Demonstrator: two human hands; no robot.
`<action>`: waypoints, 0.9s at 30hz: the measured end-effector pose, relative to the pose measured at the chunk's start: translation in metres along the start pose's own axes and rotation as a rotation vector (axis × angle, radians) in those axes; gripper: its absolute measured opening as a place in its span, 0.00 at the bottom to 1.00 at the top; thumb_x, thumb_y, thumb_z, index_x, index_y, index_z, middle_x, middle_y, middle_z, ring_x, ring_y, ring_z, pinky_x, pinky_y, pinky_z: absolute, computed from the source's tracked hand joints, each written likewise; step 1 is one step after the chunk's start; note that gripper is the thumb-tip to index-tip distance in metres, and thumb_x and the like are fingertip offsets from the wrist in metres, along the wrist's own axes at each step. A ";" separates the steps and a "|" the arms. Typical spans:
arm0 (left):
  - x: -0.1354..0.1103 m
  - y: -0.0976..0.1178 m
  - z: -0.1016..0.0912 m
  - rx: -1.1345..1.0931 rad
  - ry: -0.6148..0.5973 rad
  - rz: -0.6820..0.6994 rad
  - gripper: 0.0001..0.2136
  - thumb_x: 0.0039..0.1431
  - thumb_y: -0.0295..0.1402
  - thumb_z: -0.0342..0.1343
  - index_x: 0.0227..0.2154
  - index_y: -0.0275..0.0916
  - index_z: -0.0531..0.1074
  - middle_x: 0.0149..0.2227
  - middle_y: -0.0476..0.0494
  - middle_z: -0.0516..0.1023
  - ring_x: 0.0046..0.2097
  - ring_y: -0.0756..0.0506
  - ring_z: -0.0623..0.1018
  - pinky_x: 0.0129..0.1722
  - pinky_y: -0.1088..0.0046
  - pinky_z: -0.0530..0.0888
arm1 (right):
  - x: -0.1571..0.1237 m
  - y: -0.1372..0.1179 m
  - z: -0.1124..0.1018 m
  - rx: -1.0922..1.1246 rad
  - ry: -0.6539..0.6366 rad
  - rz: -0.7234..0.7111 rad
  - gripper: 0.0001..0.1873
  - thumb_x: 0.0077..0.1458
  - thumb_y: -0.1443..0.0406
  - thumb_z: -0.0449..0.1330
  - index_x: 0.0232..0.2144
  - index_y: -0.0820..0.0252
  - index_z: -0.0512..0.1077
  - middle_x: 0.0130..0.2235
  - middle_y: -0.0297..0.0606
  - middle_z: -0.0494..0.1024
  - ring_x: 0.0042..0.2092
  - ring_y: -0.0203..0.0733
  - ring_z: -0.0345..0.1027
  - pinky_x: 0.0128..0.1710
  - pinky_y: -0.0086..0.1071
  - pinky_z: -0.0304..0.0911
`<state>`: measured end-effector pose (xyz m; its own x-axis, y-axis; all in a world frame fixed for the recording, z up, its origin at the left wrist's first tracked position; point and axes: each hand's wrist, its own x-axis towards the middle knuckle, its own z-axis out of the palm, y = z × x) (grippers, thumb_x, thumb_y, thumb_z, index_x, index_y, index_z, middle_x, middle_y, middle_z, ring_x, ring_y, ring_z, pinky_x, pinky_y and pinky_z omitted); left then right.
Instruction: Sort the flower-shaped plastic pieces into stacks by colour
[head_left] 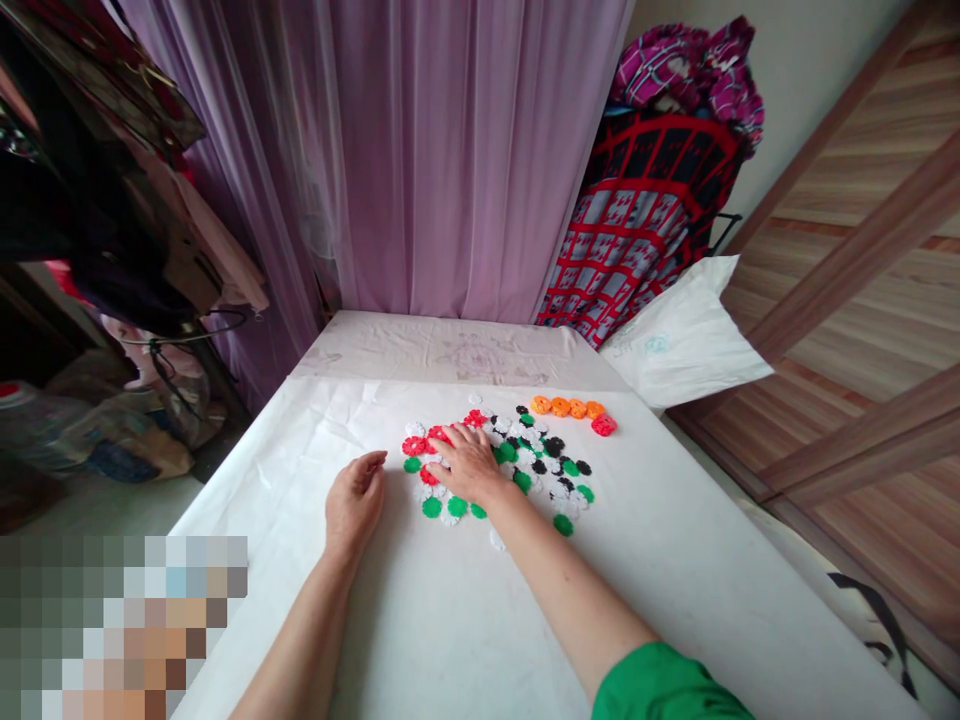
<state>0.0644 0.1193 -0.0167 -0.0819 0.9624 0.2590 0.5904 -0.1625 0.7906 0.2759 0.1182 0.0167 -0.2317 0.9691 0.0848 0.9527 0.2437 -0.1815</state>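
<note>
On the white-covered table lies a spread of small scalloped plastic discs. My right hand (466, 462) lies palm down over them, fingers spread out, touching red discs (414, 446). Green discs (457, 507), white discs (496, 540) and black discs (554, 446) lie loosely around it, some overlapping. What is under the palm is hidden. My left hand (355, 503) rests on its side left of the spread, apart from the discs. Its fingers are loosely bent toward the right, and no object shows in them.
A row of orange discs (559, 407) lies at the back right, with a pinkish-red disc stack (604, 426) by its end. The white table cover (630, 600) has a loose flap (682, 330) on the right. Behind are a purple curtain (450, 150) and a red-patterned cloth (637, 220).
</note>
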 end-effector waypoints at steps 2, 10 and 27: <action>0.000 0.000 0.001 0.001 -0.001 0.006 0.16 0.56 0.37 0.47 0.41 0.43 0.77 0.41 0.44 0.83 0.43 0.43 0.81 0.44 0.65 0.77 | -0.007 0.004 0.001 -0.002 0.015 0.037 0.25 0.64 0.52 0.52 0.60 0.48 0.67 0.65 0.42 0.64 0.66 0.52 0.52 0.63 0.54 0.49; -0.002 0.000 0.003 0.118 -0.017 0.106 0.17 0.58 0.35 0.47 0.45 0.42 0.77 0.43 0.41 0.82 0.44 0.41 0.80 0.47 0.62 0.76 | -0.078 0.023 0.010 0.066 0.132 -0.001 0.20 0.63 0.56 0.56 0.56 0.47 0.72 0.62 0.39 0.70 0.65 0.50 0.55 0.63 0.52 0.50; 0.028 0.042 0.067 0.383 -0.437 0.433 0.27 0.62 0.50 0.51 0.61 0.49 0.66 0.65 0.38 0.66 0.67 0.33 0.61 0.65 0.42 0.55 | 0.012 0.073 -0.007 0.003 0.054 0.102 0.21 0.64 0.66 0.51 0.56 0.51 0.71 0.63 0.38 0.68 0.64 0.46 0.60 0.63 0.49 0.55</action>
<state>0.1408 0.1536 -0.0132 0.5045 0.8409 0.1958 0.7433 -0.5384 0.3971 0.3438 0.1471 0.0109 -0.1224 0.9854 0.1187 0.9702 0.1440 -0.1948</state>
